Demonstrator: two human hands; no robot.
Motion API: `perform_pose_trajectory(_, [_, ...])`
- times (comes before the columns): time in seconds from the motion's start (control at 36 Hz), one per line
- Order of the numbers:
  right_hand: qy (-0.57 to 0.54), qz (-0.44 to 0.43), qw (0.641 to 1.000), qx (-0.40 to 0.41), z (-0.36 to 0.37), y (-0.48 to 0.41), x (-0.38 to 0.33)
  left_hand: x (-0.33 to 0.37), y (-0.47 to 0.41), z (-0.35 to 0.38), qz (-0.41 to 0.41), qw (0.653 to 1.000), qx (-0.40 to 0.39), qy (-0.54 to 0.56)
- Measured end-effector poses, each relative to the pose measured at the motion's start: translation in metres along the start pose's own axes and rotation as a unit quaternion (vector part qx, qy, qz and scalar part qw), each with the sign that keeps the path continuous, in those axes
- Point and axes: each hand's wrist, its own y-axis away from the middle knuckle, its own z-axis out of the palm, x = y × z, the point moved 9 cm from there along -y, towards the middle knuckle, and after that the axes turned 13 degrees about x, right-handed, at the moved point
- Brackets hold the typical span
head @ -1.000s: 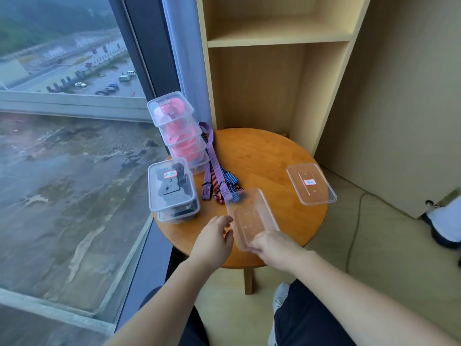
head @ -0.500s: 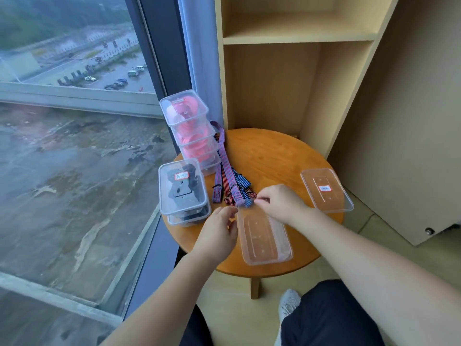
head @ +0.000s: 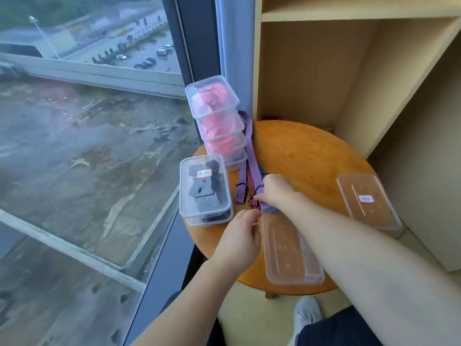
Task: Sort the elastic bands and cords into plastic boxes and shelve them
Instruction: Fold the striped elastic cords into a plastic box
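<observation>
Striped purple, red and blue cords (head: pixel 249 171) lie on the round wooden table (head: pixel 304 151). My right hand (head: pixel 275 191) rests on their near ends and pinches them. My left hand (head: pixel 240 237) hovers just in front, fingers loosely curled, holding nothing. An empty clear box (head: pixel 290 248) sits between my arms at the table's front. Its lid (head: pixel 368 199), with a red label, lies at the right edge.
A stack of clear boxes with pink bands (head: pixel 215 121) stands at the table's back left. A lidded box of black bands (head: pixel 203 188) sits on another at the left edge. A wooden shelf unit (head: pixel 324 58) rises behind the table. A window is on the left.
My right hand let go of the empty box, set it on the table, then reached forward onto the striped cords. The left hand stayed near the box's left side.
</observation>
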Motion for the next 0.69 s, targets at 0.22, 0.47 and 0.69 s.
perform_pose_trajectory(0.22, [0.005,0.026,0.999,0.022,-0.001,-0.009,0.001,-0.007,0.002,0.000,-0.018,1.000,-0.010,-0.009])
perform_pose_trajectory(0.47, [-0.019,0.091,0.994,0.063,-0.047,-0.003,0.056,0.013,-0.009,-0.003,0.009,1.000,-0.006,-0.013])
perform_pose_trajectory(0.69, [-0.056,0.059,0.982,0.168,-0.134,0.020,0.083,0.059,-0.030,-0.024,0.047,0.999,0.022,-0.001])
